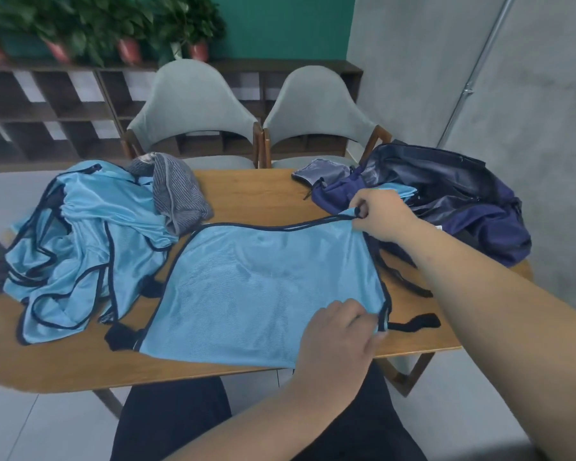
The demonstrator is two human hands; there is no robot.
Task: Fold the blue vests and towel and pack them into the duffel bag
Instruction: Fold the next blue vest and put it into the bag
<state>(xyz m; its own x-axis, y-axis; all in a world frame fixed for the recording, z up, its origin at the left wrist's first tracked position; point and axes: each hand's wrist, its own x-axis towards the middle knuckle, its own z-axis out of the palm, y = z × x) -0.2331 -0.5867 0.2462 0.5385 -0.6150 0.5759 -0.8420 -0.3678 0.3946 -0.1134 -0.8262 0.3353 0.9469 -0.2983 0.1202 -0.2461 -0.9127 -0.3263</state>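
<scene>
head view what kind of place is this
Probably an office break room or meeting area, not a home: a wooden table with two matching grey chairs pulled up, a long open cubby shelf behind, and a row of potted plants on top.

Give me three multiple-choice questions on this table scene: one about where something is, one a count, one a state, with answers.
1. Where is the striped grey towel? A on the floor; B on the table, against the heap of blue vests; C hung on the wall.
2. How many grey chairs stand behind the table? A one; B two; C four.
3. How is the nearest blue vest lying? A rolled up; B spread flat; C hanging in the air.
Answers: B, it rests at the heap's far edge. B, two chair backs show side by side. B, it lies flat while the left hand and right hand grip its right-side corners.
</scene>
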